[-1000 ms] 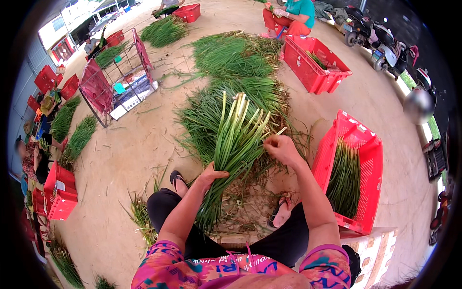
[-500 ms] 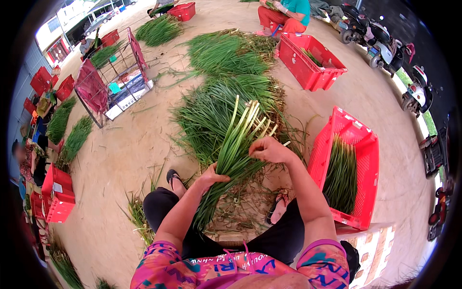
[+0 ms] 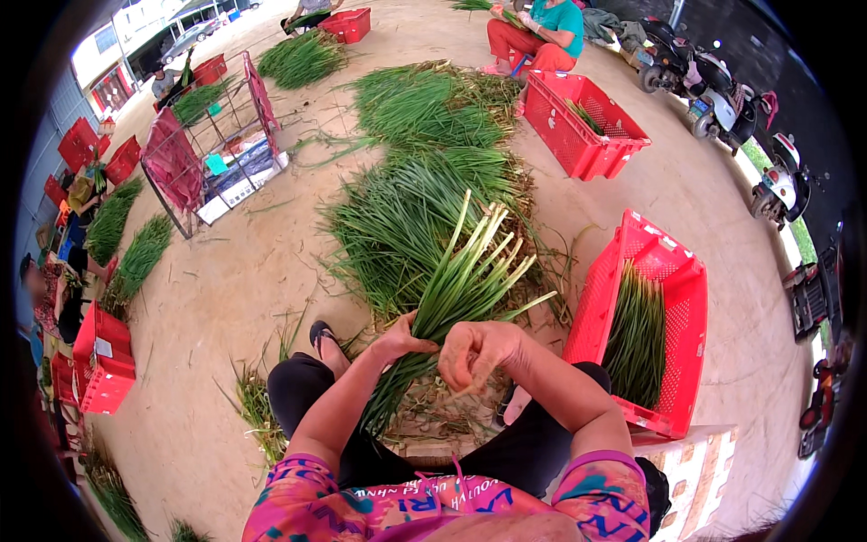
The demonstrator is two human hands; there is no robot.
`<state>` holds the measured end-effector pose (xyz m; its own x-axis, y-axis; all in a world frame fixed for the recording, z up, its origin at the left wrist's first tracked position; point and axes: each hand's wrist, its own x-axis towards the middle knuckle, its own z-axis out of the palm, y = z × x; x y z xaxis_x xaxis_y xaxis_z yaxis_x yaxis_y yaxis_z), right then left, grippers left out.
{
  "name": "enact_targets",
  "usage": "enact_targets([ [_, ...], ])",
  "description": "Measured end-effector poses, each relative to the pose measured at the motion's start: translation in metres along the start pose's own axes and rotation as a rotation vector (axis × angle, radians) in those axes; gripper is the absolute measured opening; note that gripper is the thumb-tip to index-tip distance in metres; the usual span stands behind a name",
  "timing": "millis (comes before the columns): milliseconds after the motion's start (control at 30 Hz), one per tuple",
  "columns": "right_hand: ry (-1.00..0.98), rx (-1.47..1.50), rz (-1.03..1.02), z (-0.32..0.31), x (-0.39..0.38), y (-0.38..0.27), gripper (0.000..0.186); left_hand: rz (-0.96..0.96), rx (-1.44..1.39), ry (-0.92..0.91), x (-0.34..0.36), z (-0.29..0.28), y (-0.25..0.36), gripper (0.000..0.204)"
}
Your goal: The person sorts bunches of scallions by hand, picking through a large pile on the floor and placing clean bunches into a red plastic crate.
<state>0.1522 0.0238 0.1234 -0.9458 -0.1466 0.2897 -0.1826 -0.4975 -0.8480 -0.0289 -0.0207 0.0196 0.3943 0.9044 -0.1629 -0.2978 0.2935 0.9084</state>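
A bunch of chives (image 3: 461,280) is gripped near its middle by my left hand (image 3: 399,340). Its pale stem ends fan away from me to the upper right, and its green leaves hang down between my knees. My right hand (image 3: 483,354) is just right of the bunch, fingers curled together in a pinch. Something thin and pale may show below those fingertips, too small to name. Beyond both hands lies a large heap of loose chives (image 3: 388,212) on the ground.
A red crate (image 3: 688,339) with upright chives (image 3: 637,339) stands at my right, and another red crate (image 3: 587,149) farther off. A metal-framed cart (image 3: 194,172) is at the left. Several people sit around; one in teal (image 3: 555,27) sits ahead. Scooters (image 3: 722,108) line the right.
My right hand has moved from the stem ends down toward me, away from the bunch. The left hand keeps its hold, and the bunch tips slightly to the right.
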Motion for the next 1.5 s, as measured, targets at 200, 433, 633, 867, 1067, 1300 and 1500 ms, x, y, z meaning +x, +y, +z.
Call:
enact_targets([
  [200, 0.923, -0.431, 0.212, -0.023, -0.049, -0.065, 0.011, -0.098, 0.005, 0.115, -0.007, 0.001, 0.005, 0.055],
  [433, 1.528, -1.276, 0.352, -0.081, -0.048, -0.025, 0.023, -0.091, 0.036, 0.037, -0.005, -0.002, 0.002, 0.056],
  [633, 1.383, -0.541, 0.023, -0.071, -0.061, -0.045, 0.011, -0.062, 0.042, 0.054, -0.008, 0.000, 0.007, 0.050],
  [867, 1.344, -0.828, 0.416, -0.054, -0.057, -0.036, 0.022, -0.056, 0.042, 0.125, -0.005, -0.002, 0.007, 0.049],
  [1067, 1.240, -1.574, 0.586, -0.069, -0.032, 0.006, 0.026, -0.059, 0.072, 0.068, -0.002, -0.005, 0.003, 0.050],
  [1300, 0.721, -0.534, 0.163, -0.023, -0.037, -0.042, 0.013, -0.004, -0.024, 0.143, -0.002, -0.015, -0.002, 0.054],
  [1500, 0.403, -0.268, -0.355, 0.012, -0.090, -0.068, 0.019, 0.050, -0.064, 0.229, -0.002, -0.027, 0.001, 0.051],
])
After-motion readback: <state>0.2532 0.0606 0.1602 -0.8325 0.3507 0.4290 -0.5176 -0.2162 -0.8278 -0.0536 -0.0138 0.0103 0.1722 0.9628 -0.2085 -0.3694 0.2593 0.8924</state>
